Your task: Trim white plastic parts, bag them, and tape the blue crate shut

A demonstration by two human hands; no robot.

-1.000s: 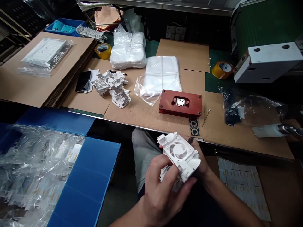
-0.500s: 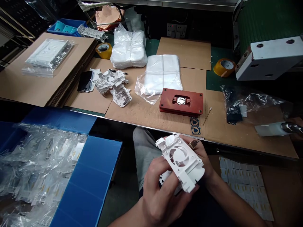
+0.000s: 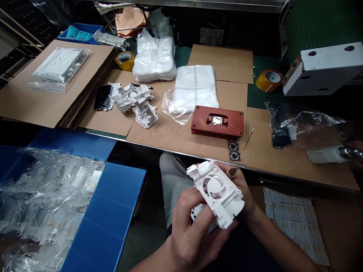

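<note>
A white plastic fan housing (image 3: 214,186) with a round, bladed opening is held tilted over my lap, in front of the table edge. My left hand (image 3: 188,226) grips its lower left side, index finger and thumb closed on the edge. Behind its upper right side is my right hand (image 3: 242,185), curled round the part, with most of its fingers hidden and a ring showing. Beneath the housing, more white plastic with small square holes shows between the left fingers. On the table beyond lies a red block (image 3: 217,122) with a small fan-patterned piece in its recess.
Dark fan-shaped stickers (image 3: 234,150) and a cotton swab (image 3: 248,138) lie near the red block. More white plastic parts (image 3: 134,100), bundled bags (image 3: 195,88) and tape rolls (image 3: 269,80) occupy the table. A blue box (image 3: 107,211) of bagged pieces stands at left.
Almost nothing differs. Both hands keep hold of the fan housing, which has shifted very slightly, and the whole view has moved a touch.
</note>
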